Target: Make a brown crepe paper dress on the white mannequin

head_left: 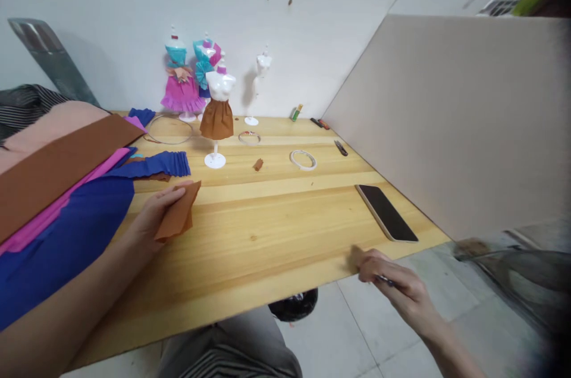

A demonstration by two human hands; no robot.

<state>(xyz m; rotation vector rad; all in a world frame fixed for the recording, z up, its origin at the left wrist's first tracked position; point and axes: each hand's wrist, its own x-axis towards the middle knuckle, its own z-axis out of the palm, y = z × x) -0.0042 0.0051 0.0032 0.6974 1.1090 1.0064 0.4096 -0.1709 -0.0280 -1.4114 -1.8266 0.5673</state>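
Note:
My left hand point(151, 217) rests on the wooden table point(276, 229) and pinches a folded piece of brown crepe paper point(181, 211). My right hand point(392, 286) hovers just off the table's front edge, fingers closed around a thin dark tool and a small brown scrap; blur hides the details. Ahead of my left hand stands a small white mannequin with a brown paper skirt point(217, 119).
Sheets of brown, pink and blue crepe paper point(62, 199) lie at the left. More dressed mannequins point(187, 77) stand at the back wall. A tape roll point(303, 159), a wire ring point(169, 129), a brown scrap point(258, 164) and a phone point(386, 212) lie on the table. A grey board point(455, 122) leans at the right.

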